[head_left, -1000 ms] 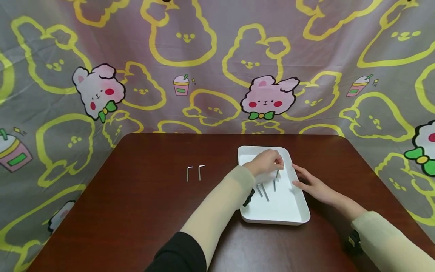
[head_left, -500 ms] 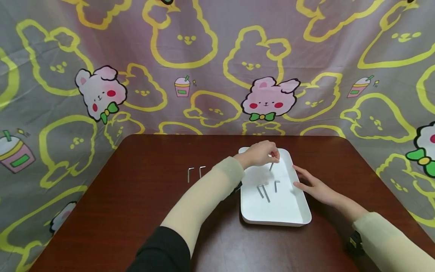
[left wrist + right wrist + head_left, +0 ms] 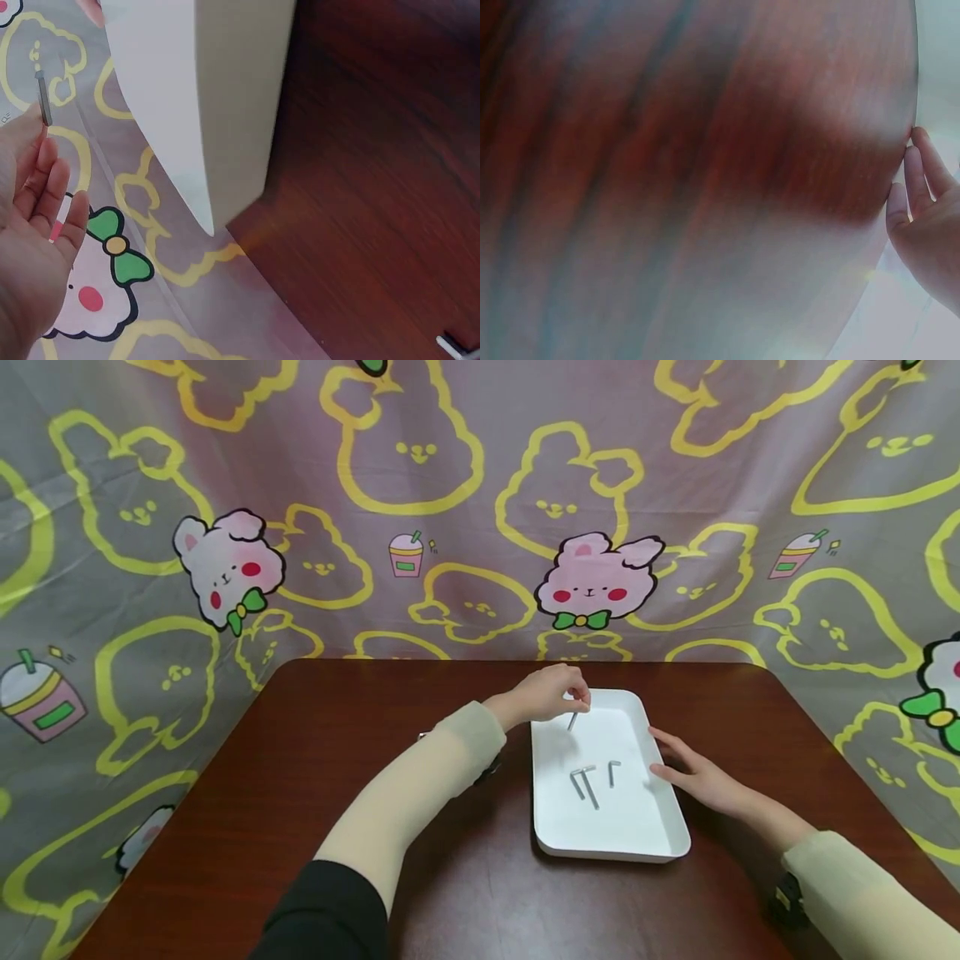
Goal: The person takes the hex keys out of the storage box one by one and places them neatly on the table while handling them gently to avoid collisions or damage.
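Your left hand [image 3: 553,692] pinches one grey metal rod [image 3: 44,99]; three L-shaped ones [image 3: 591,791] remain in the white rectangular tray [image 3: 637,827], right fingers [image 3: 674,743] extended

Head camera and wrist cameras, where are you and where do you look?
Head: on the head, facing forward and down at the white tray, table and cloth; left hand, right hand and sleeves show.
Left wrist: on that wrist, facing past the left hand, pinching a metal rod, toward tray and cloth.
Right wrist: on that wrist, facing table and tray edge; right hand shows, fingers touching tray.
Head and left wrist views share the rod.
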`<state>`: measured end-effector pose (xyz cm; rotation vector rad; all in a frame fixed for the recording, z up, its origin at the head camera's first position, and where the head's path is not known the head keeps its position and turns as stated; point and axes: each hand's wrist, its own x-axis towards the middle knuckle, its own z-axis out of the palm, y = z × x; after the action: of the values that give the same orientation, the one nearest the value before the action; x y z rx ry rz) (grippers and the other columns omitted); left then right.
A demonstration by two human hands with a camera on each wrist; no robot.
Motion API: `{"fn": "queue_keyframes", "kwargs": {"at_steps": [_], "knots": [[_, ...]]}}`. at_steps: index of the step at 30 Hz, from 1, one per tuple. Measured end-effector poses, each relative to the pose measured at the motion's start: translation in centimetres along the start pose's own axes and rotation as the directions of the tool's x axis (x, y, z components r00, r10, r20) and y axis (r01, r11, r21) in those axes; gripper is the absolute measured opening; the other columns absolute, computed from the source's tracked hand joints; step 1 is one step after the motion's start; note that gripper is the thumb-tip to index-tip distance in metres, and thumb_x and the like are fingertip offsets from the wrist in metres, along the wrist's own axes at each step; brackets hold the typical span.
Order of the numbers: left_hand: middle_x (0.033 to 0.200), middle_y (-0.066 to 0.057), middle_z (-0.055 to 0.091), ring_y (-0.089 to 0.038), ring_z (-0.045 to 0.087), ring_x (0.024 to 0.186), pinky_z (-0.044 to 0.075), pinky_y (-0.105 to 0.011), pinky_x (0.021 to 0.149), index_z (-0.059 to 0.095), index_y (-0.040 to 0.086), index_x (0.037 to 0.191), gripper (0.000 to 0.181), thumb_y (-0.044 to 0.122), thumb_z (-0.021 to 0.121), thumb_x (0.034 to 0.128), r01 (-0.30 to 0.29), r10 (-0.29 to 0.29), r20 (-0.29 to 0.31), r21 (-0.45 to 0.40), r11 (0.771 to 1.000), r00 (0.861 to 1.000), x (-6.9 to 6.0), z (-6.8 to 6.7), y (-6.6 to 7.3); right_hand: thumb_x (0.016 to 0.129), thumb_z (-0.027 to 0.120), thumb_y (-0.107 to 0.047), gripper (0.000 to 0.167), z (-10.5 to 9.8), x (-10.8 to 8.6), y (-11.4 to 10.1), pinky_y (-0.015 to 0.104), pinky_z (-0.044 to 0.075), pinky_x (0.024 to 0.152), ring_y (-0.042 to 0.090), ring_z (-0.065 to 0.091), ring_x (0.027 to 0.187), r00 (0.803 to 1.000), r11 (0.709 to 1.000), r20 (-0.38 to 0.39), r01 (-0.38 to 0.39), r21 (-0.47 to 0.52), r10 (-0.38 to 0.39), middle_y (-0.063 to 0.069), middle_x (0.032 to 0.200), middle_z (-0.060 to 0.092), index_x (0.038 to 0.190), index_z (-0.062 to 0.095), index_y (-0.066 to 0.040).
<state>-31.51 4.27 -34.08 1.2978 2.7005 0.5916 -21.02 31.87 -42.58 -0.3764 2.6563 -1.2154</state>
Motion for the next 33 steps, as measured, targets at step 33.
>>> {"fn": "queue_keyframes", "kwargs": {"at_steps": [33], "knots": [[0.09, 0.005, 0.059, -0.014, 0.051, 0.087, 0.043, -0.032, 0.08, 0.071, 0.016, 0.087, 0.008, 0.022, 0.069, 0.0923, 0.17, -0.173, -0.087, -0.049, 0.984, 0.981, -6.6, -0.6, -7.8, 0.099, 0.057, -0.029, 0.071, 0.0, 0.1, 0.4, 0.058, 0.04, 0.093, 0.048, 0.04, 0.125, 1.0, 1.0, -0.003, -0.018, -0.01, 0.018, 0.033, 0.139, 0.037, 0.154, 0.018, -0.007]]}}
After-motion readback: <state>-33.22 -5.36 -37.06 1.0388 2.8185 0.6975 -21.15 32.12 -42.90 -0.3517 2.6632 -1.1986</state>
